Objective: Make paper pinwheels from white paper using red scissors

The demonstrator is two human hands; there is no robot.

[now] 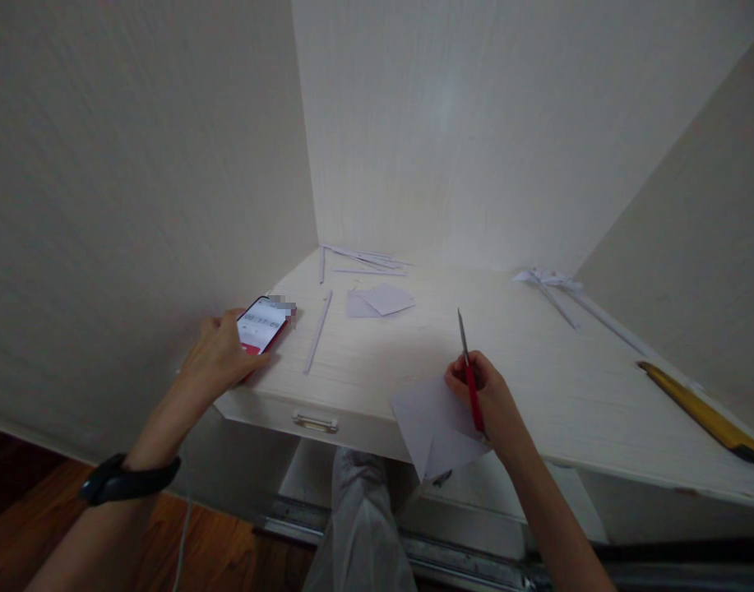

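My left hand [219, 358] grips the lower end of a phone [262, 325] with a red edge, at the left of the white tabletop. Its screen is lit with a timer-like row of digits. In my right hand [488, 395] is a slim red-handled cutting tool [472, 386], its narrow grey point directed away from me. I cannot make out whether it is a knife or closed scissors. Beneath that hand a folded white sheet of paper [426, 419] overhangs the table's front edge. The fingertips seem to rest by its upper edge; whether they pinch it is hidden.
Folded paper pieces [386, 300] lie mid-table, with thin paper strips [364, 259] behind and a single strip [318, 333] near the phone. More paper scraps [549, 281] sit back right. A yellow utility knife [703, 411] lies at the right. Walls enclose three sides; a drawer handle [315, 423] fronts the table.
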